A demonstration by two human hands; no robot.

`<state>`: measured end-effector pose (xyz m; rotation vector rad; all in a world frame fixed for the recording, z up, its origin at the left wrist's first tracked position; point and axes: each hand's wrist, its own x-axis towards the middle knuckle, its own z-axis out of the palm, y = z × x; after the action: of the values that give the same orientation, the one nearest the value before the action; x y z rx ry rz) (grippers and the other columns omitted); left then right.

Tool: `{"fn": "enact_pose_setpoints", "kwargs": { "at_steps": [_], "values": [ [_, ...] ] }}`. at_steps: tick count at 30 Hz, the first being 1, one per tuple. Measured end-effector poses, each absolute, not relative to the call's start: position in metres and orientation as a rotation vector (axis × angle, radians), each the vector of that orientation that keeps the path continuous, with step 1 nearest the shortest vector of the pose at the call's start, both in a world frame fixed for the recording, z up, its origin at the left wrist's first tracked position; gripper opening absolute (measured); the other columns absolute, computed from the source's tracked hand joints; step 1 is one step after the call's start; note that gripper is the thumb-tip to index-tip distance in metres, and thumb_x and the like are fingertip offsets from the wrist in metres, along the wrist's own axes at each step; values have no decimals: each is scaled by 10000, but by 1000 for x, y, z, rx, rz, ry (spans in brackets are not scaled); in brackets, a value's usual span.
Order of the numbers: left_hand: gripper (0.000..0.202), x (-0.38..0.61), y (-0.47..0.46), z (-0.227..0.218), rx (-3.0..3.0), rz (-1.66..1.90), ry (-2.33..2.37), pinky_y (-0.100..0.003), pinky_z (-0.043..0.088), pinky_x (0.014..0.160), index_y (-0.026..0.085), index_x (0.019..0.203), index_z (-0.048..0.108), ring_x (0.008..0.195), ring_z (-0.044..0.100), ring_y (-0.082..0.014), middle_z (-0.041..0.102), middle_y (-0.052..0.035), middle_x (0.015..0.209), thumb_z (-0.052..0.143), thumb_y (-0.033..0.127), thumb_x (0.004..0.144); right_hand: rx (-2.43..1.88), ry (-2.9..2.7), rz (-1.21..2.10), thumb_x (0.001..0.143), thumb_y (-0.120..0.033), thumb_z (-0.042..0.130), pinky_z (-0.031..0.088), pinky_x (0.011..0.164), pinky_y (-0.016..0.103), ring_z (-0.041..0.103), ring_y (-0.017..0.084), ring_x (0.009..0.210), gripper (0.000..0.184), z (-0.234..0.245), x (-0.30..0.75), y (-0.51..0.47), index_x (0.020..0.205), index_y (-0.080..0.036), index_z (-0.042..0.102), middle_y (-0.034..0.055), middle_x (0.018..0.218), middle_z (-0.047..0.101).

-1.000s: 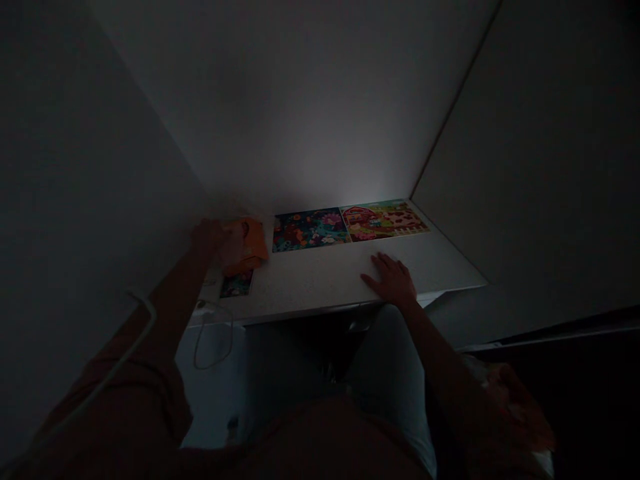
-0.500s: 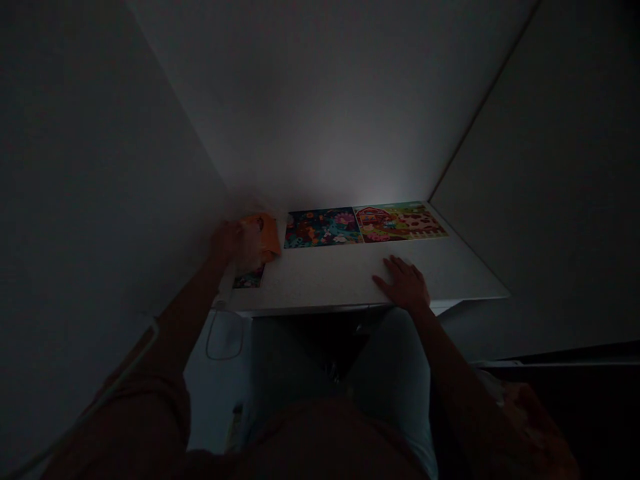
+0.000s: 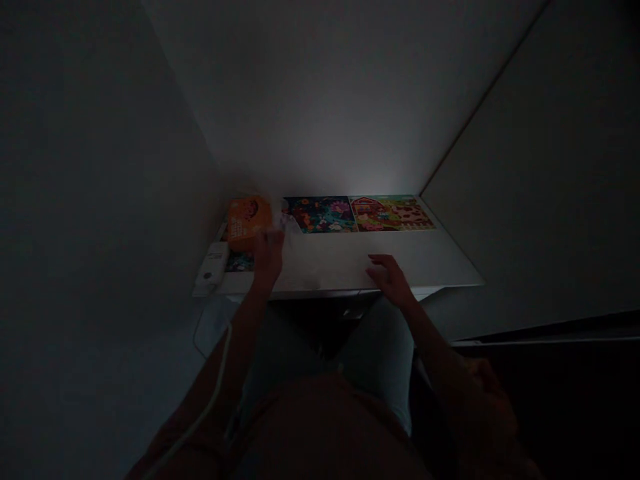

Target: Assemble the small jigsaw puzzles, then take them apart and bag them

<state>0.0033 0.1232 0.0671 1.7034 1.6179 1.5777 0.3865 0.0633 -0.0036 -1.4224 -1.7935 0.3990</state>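
An orange cardboard box [image 3: 249,223] lies at the back left of the white table [image 3: 330,267], with a small picture card [image 3: 239,262] partly under it. My left hand [image 3: 269,255] is just in front of the box, pinching a pale, translucent plastic wrap [image 3: 289,223] that is dim and hard to make out. My right hand [image 3: 390,279] rests near the table's front edge, fingers apart and holding nothing. Two colourful picture boards lie along the back, one floral [image 3: 319,215] and one showing a farm [image 3: 391,213].
A white plug adapter [image 3: 211,265] sits at the table's left corner, and a thin white cable [image 3: 205,333] loops down below the edge. Pale walls [image 3: 325,100] close in the table on the back and sides. My knees are under the front edge.
The orange box now lies on the table, away from my left hand. That hand has moved right and toward me with the wrap. The view has shifted slightly.
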Motion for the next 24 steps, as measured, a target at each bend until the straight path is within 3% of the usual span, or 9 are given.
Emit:
{"fn": "enact_pose_setpoints", "kwargs": {
  "at_steps": [4,6,9,12,14,17,19,22,24],
  "values": [
    [669,52,90,74,1691,1656,1389,-514,612,1121,278,1061,634,1139,780,-284,811,-108,1126,594,945,1085,-1104,-1901,480,944,-635,960,634,1223,635,716,407,1455,1036,22,337,29,1803,-318,477,183,1653,682],
    [624,64,76,87,1804,1491,1169,-499,597,1122,267,1057,694,1130,798,-273,835,-103,1126,565,871,1144,-1156,-1917,421,1017,-573,906,642,1181,635,735,408,1369,783,34,324,26,1697,-315,614,171,1533,743],
    [616,61,62,108,1894,1108,932,-462,597,1046,257,1021,722,982,797,-242,837,-68,993,537,823,1179,-1278,-1871,353,1117,-464,745,653,1095,607,770,379,1191,264,44,336,34,1316,-301,807,137,1232,814],
    [627,46,53,120,1788,885,833,-405,594,842,253,980,699,785,737,-199,817,-45,930,525,821,1181,-1251,-1796,459,1096,-450,722,674,1031,559,798,347,1093,168,47,361,39,1170,-319,798,106,1134,835],
    [626,39,48,121,1752,762,805,-405,606,807,257,1080,765,782,739,-197,840,-66,1042,544,836,1162,-1232,-1751,559,1071,-475,746,685,1050,538,816,339,1117,202,49,368,35,1207,-335,797,94,1185,854],
    [732,37,40,115,1790,491,811,-482,684,899,340,1577,757,954,823,-280,869,-97,1251,708,856,1061,-1241,-1728,711,1041,-484,767,682,1131,540,825,345,1236,317,50,362,22,1325,-348,801,85,1305,867],
    [939,37,36,109,1866,412,835,-614,675,1148,378,1775,625,1324,816,-390,810,-131,1560,821,842,982,-1268,-1747,788,1042,-483,740,680,1138,558,828,353,1261,332,49,355,15,1343,-362,809,82,1322,876],
    [909,27,37,103,1932,481,849,-698,423,1464,380,1710,708,1771,493,-448,512,-99,1921,859,842,942,-1333,-1707,799,1033,-515,708,674,1127,590,834,371,1239,322,43,355,10,1305,-390,825,83,1306,887],
    [731,13,45,102,1877,542,866,-655,466,1439,362,1579,796,1708,583,-410,620,-111,1838,748,840,1028,-1378,-1583,747,984,-562,744,674,1099,587,833,381,1197,351,37,364,13,1266,-368,821,103,1279,889]
  ]
}}
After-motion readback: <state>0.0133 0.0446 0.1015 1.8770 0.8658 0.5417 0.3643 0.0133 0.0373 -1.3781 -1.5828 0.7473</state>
